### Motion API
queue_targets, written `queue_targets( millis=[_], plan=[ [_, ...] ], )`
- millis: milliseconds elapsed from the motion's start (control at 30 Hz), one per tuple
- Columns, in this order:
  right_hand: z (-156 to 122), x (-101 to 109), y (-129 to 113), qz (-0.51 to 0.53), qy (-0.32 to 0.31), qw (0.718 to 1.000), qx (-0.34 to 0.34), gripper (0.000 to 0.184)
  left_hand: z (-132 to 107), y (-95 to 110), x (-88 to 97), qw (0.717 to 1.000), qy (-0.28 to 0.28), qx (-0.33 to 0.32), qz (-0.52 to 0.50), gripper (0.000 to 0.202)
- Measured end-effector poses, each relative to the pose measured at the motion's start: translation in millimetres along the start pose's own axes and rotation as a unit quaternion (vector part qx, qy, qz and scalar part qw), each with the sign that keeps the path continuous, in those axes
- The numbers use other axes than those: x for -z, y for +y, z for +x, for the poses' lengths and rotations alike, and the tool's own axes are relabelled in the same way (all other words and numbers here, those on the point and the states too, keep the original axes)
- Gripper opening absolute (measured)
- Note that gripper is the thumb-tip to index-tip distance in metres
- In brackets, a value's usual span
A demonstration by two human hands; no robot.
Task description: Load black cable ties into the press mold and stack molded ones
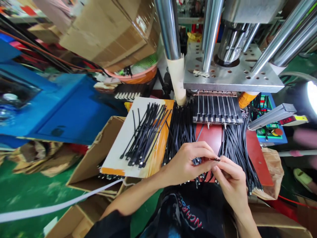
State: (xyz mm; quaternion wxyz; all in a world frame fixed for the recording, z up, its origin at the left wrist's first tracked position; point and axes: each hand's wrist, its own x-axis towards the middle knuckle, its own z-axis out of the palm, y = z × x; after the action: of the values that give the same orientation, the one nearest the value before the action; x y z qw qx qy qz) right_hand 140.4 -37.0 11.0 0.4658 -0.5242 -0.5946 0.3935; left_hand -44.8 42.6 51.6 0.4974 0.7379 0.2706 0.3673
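My left hand [189, 160] and my right hand [231, 177] meet in front of the press, with thumbs and forefingers pinched together. Between their fingertips is the small dark end of a black cable [217, 159]; most of it is hidden by the fingers. Beneath my left hand lies a thick bunch of black flat cables [183, 127] with metal plug ends. Another bunch of cables [236, 148] spreads out beyond my right hand, on the red work surface [209, 137]. Above both hands sits a slotted metal fixture [218, 109].
A tied bundle of cables [146, 135] rests on a white board [119, 145] at the left. The press plate [232, 74] and steel columns stand ahead. A control box [272, 135] is at the right. Open cardboard boxes [99, 145] flank the work surface.
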Motion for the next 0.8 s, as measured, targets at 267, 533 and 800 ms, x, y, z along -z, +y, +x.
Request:
queue_targets(
  millis=[267, 533, 800],
  plan=[
    [-2.5, -13.7, 24.6, 0.007, -0.137, 0.981, -0.137, 0.038, 42.8, -24.2, 21.7, 0.984, 0.148, -0.009, 0.096, 0.017],
    [96.6, 34.5, -0.9, -0.103, -0.204, 0.972, -0.048, 0.048, 127.5, -125.7, 68.2, 0.942, 0.204, -0.015, 0.266, 0.011],
    [241.0, 15.9, 19.2, -0.087, -0.154, 0.984, 0.012, 0.052, 107.2, -134.2, 86.5, 0.931, 0.211, -0.087, 0.285, 0.037]
  ],
)
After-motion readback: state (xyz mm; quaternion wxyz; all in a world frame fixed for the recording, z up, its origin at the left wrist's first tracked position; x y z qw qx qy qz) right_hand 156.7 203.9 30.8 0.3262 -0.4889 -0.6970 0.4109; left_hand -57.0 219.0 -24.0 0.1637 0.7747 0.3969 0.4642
